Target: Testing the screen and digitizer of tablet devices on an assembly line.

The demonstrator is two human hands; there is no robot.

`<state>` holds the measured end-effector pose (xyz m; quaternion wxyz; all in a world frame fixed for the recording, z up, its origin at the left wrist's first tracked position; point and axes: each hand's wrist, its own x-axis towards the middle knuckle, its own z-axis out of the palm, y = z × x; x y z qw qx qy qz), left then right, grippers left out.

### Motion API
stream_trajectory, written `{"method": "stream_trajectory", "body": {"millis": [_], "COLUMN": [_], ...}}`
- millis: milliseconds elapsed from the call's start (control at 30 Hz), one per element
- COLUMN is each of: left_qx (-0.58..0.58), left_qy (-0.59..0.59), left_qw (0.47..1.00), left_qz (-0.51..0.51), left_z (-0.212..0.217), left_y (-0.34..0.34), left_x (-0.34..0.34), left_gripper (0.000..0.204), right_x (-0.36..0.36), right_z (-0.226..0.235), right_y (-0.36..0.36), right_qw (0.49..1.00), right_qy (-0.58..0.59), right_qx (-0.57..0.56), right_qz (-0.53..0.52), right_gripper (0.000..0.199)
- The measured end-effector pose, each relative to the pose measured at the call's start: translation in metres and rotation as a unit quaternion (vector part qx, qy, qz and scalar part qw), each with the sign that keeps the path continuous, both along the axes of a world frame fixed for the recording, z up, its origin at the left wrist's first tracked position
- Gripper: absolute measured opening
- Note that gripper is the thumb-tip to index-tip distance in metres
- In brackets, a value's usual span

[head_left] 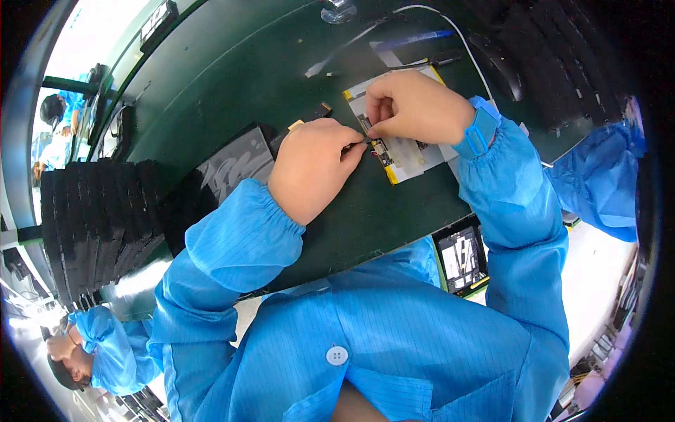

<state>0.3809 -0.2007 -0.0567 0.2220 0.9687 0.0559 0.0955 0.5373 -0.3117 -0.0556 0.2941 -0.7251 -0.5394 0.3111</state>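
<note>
A flat silvery battery pack (420, 160) with yellow tape at its edges lies on the dark green table, a narrow circuit board (382, 150) along its left side. At that board's edge the fingertips of my left hand (309, 169) and my right hand (416, 105) meet, thumb and forefinger of each pinched together. Whatever small thing sits between them is too covered to make out. My right hand hangs over the pack's upper part and hides some of it. Left of my left hand lies a dark glass panel (235, 165), with a ribbon cable end (322, 110) showing beyond the hand.
Black slabs stand in a row (98, 218) at the left; more dark stacked pieces (562, 63) fill the far right. A white cable (460, 32), a blue pen (425, 36) and a clear object (339, 10) lie farther back. Below the table edge shows an opened tablet-like device (460, 257). Co-workers (116, 348) sit at the left.
</note>
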Motion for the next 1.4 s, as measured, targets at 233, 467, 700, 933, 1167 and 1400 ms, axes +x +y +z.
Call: {"method": "stream_trajectory", "body": {"millis": [233, 467, 700, 933, 1167, 1400], "left_qx": [0.021, 0.148, 0.044, 0.047, 0.038, -0.002], "left_qy": [-0.071, -0.015, 0.091, 0.085, -0.056, -0.047], "left_qw": [0.996, 0.988, 0.986, 0.989, 0.997, 0.999], "left_qz": [-0.053, 0.049, 0.131, 0.11, -0.044, -0.008], "left_z": [0.008, 0.052, 0.031, 0.033, 0.018, 0.005], "left_y": [0.005, 0.07, 0.082, 0.06, 0.015, 0.009], "left_x": [-0.011, -0.068, -0.097, -0.075, -0.004, 0.007], "left_gripper": [0.021, 0.049, 0.06, 0.052, 0.029, 0.019], "right_x": [0.001, -0.03, -0.012, 0.015, 0.02, 0.021], "right_z": [0.005, -0.007, 0.006, 0.012, 0.008, 0.011], "right_y": [0.004, 0.052, 0.041, 0.02, 0.02, 0.019], "right_qw": [0.998, 0.963, 0.982, 0.98, 0.958, 0.959], "right_qy": [0.001, -0.132, 0.092, 0.178, 0.267, 0.266], "right_qx": [0.047, 0.202, 0.096, -0.069, -0.089, -0.094], "right_qz": [0.039, 0.12, 0.131, 0.05, 0.053, 0.018], "right_gripper": [0.018, 0.016, 0.015, 0.015, 0.022, 0.028]}}
